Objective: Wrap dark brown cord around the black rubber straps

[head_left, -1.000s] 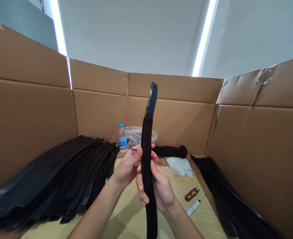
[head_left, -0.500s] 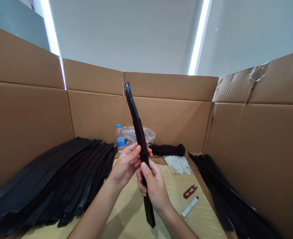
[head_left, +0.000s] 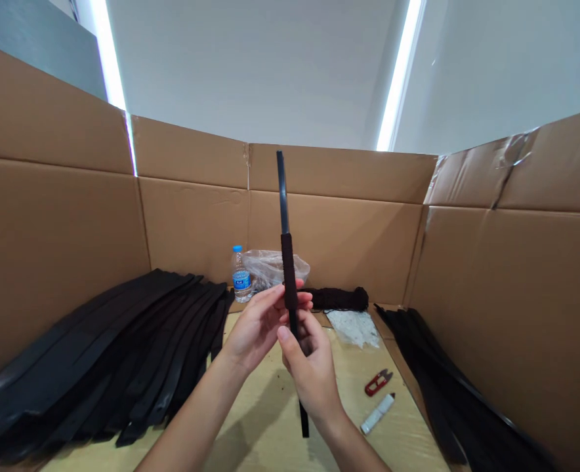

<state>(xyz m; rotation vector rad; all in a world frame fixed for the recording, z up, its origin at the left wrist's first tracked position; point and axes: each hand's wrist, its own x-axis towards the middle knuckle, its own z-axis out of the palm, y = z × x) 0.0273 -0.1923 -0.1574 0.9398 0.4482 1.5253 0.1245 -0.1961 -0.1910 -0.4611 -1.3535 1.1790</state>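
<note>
My left fingers [head_left: 271,294] pinch the strip [head_left: 284,203]; my right fingers [head_left: 290,343] hold it lower. It's over the worktop [head_left: 404,429], in from the right edge. I should grip lightly with both, without bending it.

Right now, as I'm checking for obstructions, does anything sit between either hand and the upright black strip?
Nothing visible does: the left hand and right hand are both directly on the black strip. The red snips and white pen-like tube lie off to the right, apart from it.
</note>
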